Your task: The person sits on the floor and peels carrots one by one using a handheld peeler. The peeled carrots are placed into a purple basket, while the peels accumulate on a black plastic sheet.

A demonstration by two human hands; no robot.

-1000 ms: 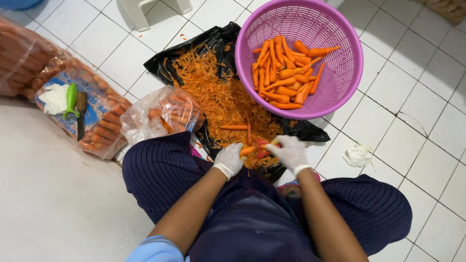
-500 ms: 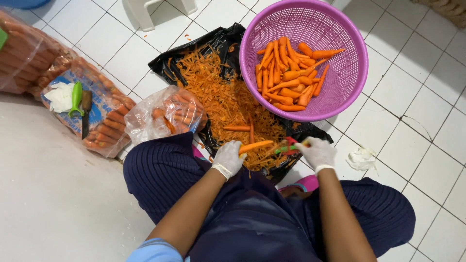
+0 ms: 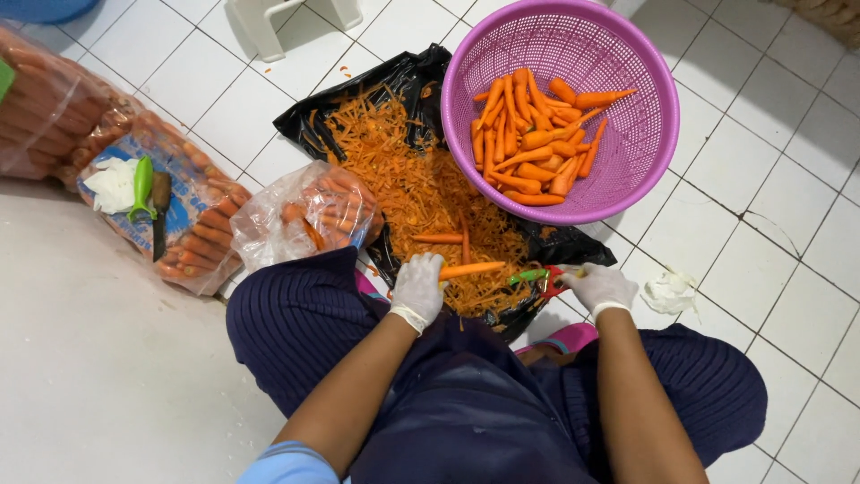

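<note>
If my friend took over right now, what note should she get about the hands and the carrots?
Left hand, in a white glove, holds a long orange carrot.
Right hand, also gloved, holds a green and red peeler, just off the carrot's tip.
Done: peeled carrots lie in the round purple plastic basket; orange peelings cover the black plastic sheet.
Left: unpeeled carrots in the clear plastic bag by the left knee.

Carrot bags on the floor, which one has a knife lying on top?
The flat bag of carrots left of the person; a dark-handled knife lies on it.
</note>
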